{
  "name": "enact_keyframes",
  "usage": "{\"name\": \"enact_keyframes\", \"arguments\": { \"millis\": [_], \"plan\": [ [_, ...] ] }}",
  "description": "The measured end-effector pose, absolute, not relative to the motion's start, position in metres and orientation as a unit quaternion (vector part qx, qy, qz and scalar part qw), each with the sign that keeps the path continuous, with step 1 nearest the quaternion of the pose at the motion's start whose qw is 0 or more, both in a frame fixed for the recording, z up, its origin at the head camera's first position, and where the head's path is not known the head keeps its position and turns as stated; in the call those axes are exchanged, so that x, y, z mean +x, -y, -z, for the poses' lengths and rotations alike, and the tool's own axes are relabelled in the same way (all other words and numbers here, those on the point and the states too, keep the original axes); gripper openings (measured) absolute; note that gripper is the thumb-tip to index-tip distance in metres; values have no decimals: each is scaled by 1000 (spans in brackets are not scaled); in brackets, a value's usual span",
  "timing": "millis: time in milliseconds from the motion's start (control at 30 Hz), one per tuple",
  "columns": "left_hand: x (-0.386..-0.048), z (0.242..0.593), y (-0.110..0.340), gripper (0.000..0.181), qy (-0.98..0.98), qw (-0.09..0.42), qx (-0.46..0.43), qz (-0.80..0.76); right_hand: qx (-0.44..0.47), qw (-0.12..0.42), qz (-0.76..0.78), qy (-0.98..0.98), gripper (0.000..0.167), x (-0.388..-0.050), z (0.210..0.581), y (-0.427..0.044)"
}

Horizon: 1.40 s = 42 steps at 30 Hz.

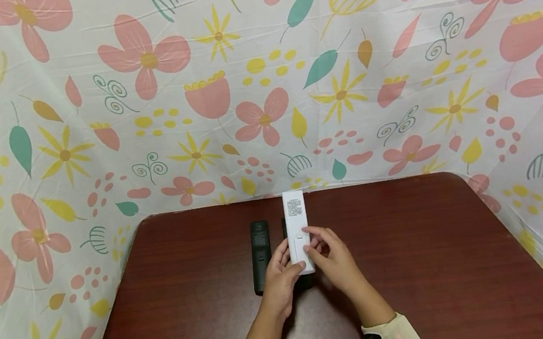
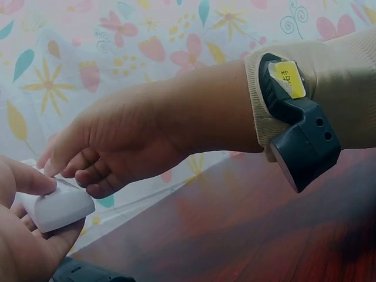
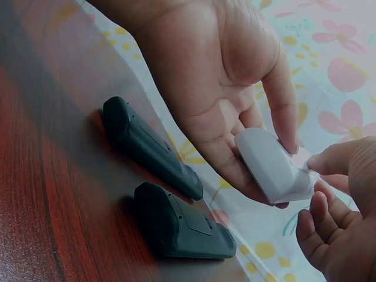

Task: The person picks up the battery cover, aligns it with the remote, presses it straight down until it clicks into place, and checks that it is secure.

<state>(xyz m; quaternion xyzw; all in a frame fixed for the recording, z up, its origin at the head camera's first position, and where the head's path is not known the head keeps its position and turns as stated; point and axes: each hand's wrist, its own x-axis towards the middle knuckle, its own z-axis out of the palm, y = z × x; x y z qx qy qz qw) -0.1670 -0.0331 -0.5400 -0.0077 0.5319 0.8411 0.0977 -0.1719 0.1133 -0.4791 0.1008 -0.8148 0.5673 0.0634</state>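
A white remote control (image 1: 296, 220) is held back side up above the table, its printed label and battery cover showing. My left hand (image 1: 280, 284) grips its lower end, with the thumb on top and fingers round the left side. At the right edge my right hand (image 1: 336, 260) pinches it, thumb and index finger by the battery cover. Some of the right fingers are curled and partly hidden. A black remote control (image 1: 262, 258) lies to the left of the white one. Another black remote control (image 3: 182, 226) lies beneath, mostly covered in the head view.
The dark red-brown wooden table (image 1: 193, 315) carries the black remotes. Behind and beside it hangs a white cloth (image 1: 269, 153) printed with flowers and leaves. A black camera mount (image 2: 305, 126) is strapped over the right sleeve.
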Motion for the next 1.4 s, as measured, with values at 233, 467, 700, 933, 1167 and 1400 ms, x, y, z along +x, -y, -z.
{"name": "enact_keyframes", "arguments": {
  "millis": [233,467,700,933,1167,1400],
  "plan": [
    [-168,540,33,72,-534,95,-14,-840,61,57,-572,816,50,-173,476,-113],
    [-167,538,33,72,-537,101,-19,-837,37,13,-596,802,59,-184,507,-117],
    [-166,538,32,72,-542,104,-21,-834,46,-5,-615,787,59,-187,519,-121],
    [-166,539,32,64,-548,98,-20,-831,45,-5,-614,788,59,-187,519,-121],
    [-168,539,32,54,-559,87,-42,-823,48,-2,-611,790,61,-187,520,-119],
    [-169,541,32,46,-559,78,-49,-824,56,-3,-617,785,61,-186,520,-116]
  ]
}}
